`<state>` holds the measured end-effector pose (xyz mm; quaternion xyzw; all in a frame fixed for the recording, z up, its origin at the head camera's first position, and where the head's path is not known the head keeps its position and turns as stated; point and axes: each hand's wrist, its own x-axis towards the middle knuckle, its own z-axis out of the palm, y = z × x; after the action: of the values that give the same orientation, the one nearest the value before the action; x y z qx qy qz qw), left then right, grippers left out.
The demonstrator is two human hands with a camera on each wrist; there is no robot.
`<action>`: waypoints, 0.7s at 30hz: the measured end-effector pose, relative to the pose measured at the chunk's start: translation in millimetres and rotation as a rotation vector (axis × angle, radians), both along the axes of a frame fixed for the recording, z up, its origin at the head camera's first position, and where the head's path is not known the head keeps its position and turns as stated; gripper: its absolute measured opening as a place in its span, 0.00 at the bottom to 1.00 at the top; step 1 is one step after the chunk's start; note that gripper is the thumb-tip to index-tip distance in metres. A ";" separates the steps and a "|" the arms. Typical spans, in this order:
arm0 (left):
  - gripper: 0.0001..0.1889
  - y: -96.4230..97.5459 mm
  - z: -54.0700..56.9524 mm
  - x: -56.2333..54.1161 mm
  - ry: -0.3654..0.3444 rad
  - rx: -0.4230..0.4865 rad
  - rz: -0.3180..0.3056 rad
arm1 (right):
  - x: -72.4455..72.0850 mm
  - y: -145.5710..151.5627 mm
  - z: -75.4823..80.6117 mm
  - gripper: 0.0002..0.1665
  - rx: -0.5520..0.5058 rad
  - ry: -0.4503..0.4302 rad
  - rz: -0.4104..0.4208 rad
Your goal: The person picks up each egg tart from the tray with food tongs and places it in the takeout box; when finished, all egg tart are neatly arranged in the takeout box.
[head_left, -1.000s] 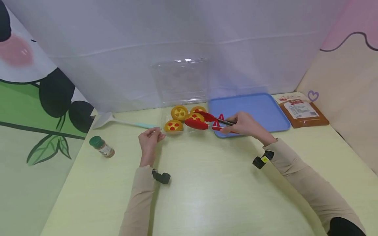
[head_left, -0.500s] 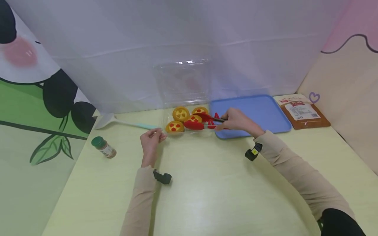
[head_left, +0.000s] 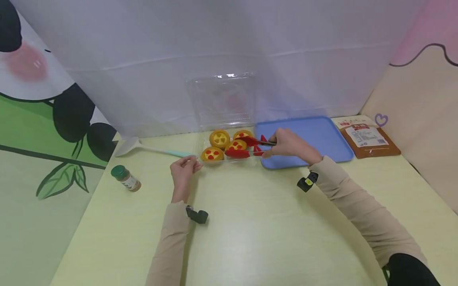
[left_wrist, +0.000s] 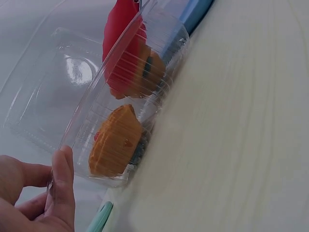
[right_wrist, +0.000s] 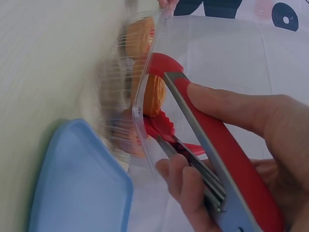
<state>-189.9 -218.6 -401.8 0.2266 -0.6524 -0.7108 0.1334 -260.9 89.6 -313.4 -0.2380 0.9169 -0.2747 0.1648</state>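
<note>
A hinged clear plastic container (left_wrist: pixel 72 121) holds several toy egg tarts (head_left: pixel 219 138), most with red topping, its lid (head_left: pixel 222 99) leaning up against the back cloth. My left hand (head_left: pixel 184 172) pinches the container's front left corner between thumb and fingers. With my right hand (head_left: pixel 291 146) I grip a pair of red-tipped tongs (right_wrist: pixel 227 150) by the handles. The scalloped red heads of the tongs lie on both sides of one tart (right_wrist: pixel 153 96), inside the container at its right half. Another tart (left_wrist: pixel 116 142) sits near my left fingers.
Right of the container lies a blue tray (head_left: pixel 315 139), partly under my right hand. A brown packet (head_left: pixel 372 137) lies beyond it. On the left are a pale turner with a mint handle (head_left: pixel 150 148) and a green-capped jar (head_left: pixel 125 178). White cloth (head_left: pixel 154 87) hangs behind.
My right hand has moved left, bringing the tongs further over the tart at the container's right side. My left hand keeps its pinch on the corner.
</note>
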 end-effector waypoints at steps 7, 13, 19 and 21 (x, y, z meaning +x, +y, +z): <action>0.15 1.3 0.5 -0.6 0.019 -0.004 0.011 | -5.4 -6.3 5.1 0.36 0.040 -0.015 0.032; 0.15 2.0 -0.9 0.3 0.013 0.001 0.008 | -3.1 -7.0 3.4 0.30 0.032 -0.026 0.024; 0.15 1.1 -1.1 0.6 0.030 0.010 0.003 | 3.0 -4.6 -4.8 0.24 -0.003 -0.042 0.009; 0.15 0.8 -1.0 0.4 0.032 0.013 0.000 | 3.9 -3.5 -7.4 0.26 -0.026 -0.042 0.003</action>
<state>-189.5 -217.8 -402.8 0.2161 -0.6457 -0.7185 0.1421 -257.0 86.1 -320.8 -0.2355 0.9093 -0.2912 0.1812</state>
